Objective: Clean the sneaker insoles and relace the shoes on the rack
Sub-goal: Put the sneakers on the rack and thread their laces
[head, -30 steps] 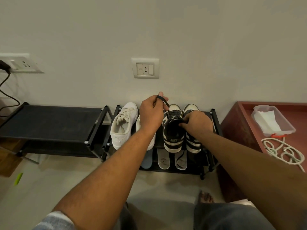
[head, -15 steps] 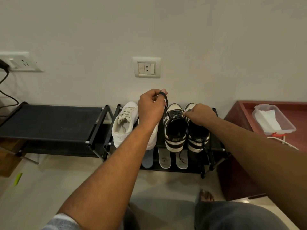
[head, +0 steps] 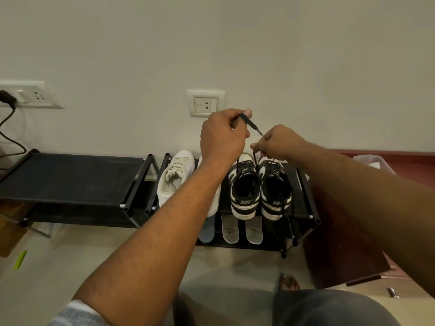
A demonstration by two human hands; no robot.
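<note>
Two black-and-white sneakers [head: 244, 191] stand heels toward me on the top shelf of a black shoe rack [head: 303, 208]. My left hand [head: 223, 137] pinches the end of a black lace [head: 250, 122] raised above the shoes. My right hand [head: 277, 143] pinches a lace just above the right black-and-white sneaker [head: 275, 191]. A white sneaker [head: 175, 177] sits to the left; a second white one is mostly hidden behind my left forearm. Two grey insoles [head: 242, 230] and a bluish insole [head: 207, 231] lie on the lower shelf.
A second black rack [head: 70, 177] stands to the left. A red-brown cabinet [head: 341, 243] is at the right with a clear plastic container [head: 374, 162] on top. Wall sockets [head: 206, 103] sit above the shoes. My foot [head: 288, 282] is on the floor.
Both hands have risen above the sneakers, drawing the black lace upward. The right hand moved left from the right shoe's toe up toward the left hand.
</note>
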